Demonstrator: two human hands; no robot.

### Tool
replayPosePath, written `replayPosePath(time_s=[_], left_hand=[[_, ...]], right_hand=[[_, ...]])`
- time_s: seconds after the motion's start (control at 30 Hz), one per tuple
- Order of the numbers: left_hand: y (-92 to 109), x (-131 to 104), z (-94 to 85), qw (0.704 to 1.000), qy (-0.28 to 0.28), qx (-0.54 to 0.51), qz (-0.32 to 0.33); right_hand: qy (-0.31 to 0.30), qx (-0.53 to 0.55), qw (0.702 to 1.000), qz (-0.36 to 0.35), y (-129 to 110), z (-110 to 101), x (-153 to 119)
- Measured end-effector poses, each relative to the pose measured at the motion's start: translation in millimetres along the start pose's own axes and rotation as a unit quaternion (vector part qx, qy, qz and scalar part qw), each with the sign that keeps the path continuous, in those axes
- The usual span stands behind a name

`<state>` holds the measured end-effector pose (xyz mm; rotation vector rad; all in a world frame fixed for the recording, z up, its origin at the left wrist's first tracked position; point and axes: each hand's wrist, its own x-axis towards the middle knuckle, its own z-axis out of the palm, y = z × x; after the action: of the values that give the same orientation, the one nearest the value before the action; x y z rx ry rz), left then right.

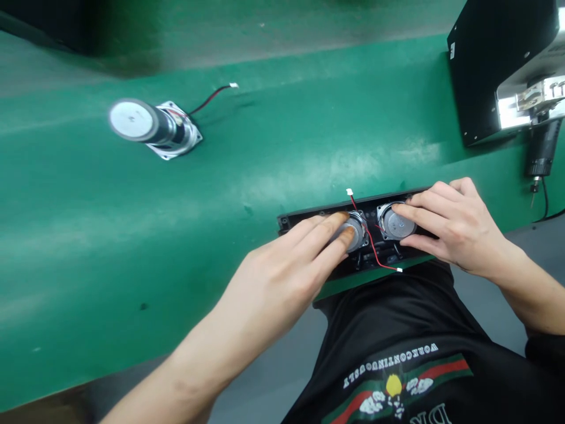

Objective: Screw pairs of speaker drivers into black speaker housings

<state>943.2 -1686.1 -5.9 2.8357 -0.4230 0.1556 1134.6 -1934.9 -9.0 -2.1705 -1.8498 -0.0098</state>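
Note:
A long black panel lies near the front edge of the green table, with two small round speakers set side by side in it. My left hand reaches over the panel's left part, its fingers gripping the left speaker. At the other one, the right speaker, my right hand has its thumb and fingers about the rim. Two thin red-and-dark leads run from the speakers: one ends in a white plug past the far edge, the other in a white plug at the near edge.
A stack of speakers stands at the left of the green table, its lead trailing right. At the right are a black machine housing and a black electric screwdriver, bit pointing down. A dark object occupies the far left corner.

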Motion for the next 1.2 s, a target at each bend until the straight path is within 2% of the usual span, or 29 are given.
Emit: replayPosePath(time_s=[0.4, 0.63, 0.7, 0.77, 0.83, 0.87, 0.93, 1.0, 1.03, 1.07, 1.13, 1.2], left_hand=[[2, -1, -3.4, 1.0, 0.005, 0.006, 0.014], [8, 2, -17.4, 0.998, 0.068, -0.005, -0.001], [12, 9, -17.5, 0.998, 0.059, -0.03, 0.012], [15, 18, -12.9, 0.999, 0.027, -0.043, 0.015], [19, 25, -4.2, 0.999, 0.014, -0.044, 0.002], [20, 27, 0.9, 0.999, 0.011, -0.043, -0.005], [19, 31, 10.7, 0.999, 0.009, -0.038, -0.015], [16, 32, 17.7, 1.0, -0.006, -0.023, -0.021], [14, 32, 19.8, 1.0, -0.013, -0.015, -0.022], [12, 32, 21.0, 1.0, -0.017, -0.009, -0.023], [9, 31, 21.6, 1.0, -0.021, -0.003, -0.019], [8, 30, 21.3, 1.0, -0.017, 0.0, -0.02]], right_hand=[[0.013, 0.016, 1.0, 0.014, -1, 2, 0], [-0.002, -0.003, 1.0, 0.031, -9, 3, 2], [0.01, 0.011, 1.0, 0.02, -9, -4, -1], [0.069, 0.06, 0.996, 0.019, -2, -19, -10], [0.181, 0.073, 0.978, 0.079, 18, -38, -26], [0.243, 0.053, 0.959, 0.139, 33, -46, -36], [0.306, -0.044, 0.908, 0.283, 70, -59, -54], [0.263, -0.109, 0.857, 0.429, 112, -61, -68], [0.191, -0.126, 0.834, 0.503, 132, -58, -72], [0.145, -0.125, 0.815, 0.546, 149, -53, -74], [0.102, -0.102, 0.795, 0.589, 179, -40, -74], [0.112, -0.059, 0.786, 0.605, 200, -27, -71]])
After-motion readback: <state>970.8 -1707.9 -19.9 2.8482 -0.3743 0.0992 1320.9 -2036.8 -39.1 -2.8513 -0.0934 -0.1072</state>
